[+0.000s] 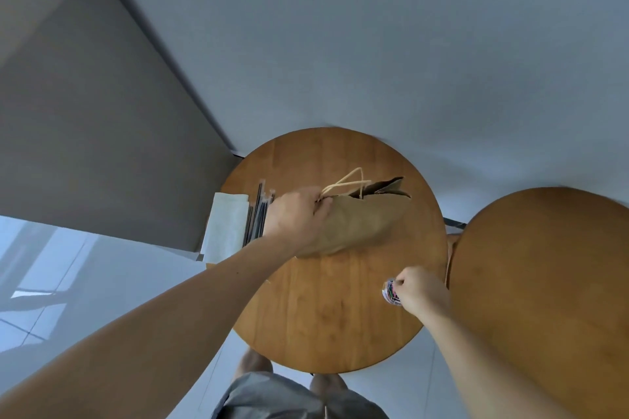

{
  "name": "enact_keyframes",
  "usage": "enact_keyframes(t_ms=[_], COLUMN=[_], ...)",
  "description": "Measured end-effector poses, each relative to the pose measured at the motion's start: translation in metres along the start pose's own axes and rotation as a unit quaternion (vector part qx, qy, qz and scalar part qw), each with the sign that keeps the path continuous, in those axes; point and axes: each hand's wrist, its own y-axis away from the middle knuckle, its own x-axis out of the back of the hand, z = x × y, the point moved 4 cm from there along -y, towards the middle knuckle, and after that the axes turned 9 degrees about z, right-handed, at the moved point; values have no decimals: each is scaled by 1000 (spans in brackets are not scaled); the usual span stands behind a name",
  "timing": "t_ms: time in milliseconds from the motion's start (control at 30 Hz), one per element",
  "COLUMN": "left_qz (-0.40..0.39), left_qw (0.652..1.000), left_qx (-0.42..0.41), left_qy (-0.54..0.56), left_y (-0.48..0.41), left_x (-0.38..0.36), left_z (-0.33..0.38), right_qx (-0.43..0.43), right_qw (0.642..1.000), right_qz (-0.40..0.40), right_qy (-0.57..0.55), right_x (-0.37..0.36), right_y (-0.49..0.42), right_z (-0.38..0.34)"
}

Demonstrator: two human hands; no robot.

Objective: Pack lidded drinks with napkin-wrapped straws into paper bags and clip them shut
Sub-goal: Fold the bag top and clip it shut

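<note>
The clipping step appears to be in hand. The paper bag [357, 224], tilted just past the centre of the round table [323, 316] toward 12 o'clock, is gripped at its top edge, beside the twine handles [343, 182], by the left hand [296, 218], with fingers curled round the paper. The right hand [420, 289] is bunched over the clear tub of coloured clips [389, 292] at 4 o'clock; whether a clip is pinched cannot be told. Next, one clip is likely to be drawn out and carried to the bag's mouth, which should be pressed flat. What the bag holds is hidden. Napkins [226, 224] and straws [257, 214] are laid at 9 o'clock.
</note>
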Motion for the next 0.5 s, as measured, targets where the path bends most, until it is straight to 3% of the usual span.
enact_keyframes(t_ms=[367,500], left_qz=[-4,-7], left_qw=[1000,999], left_qx=[18,20], left_qy=[18,28], left_y=[10,11], left_x=[-1,2], left_z=[-2,0], right_qx=[-29,-31], right_qw=[999,999], right_qz=[9,31], right_qy=[28,-27], right_x=[-47,-52], right_y=[-13,-9], right_z=[15,21])
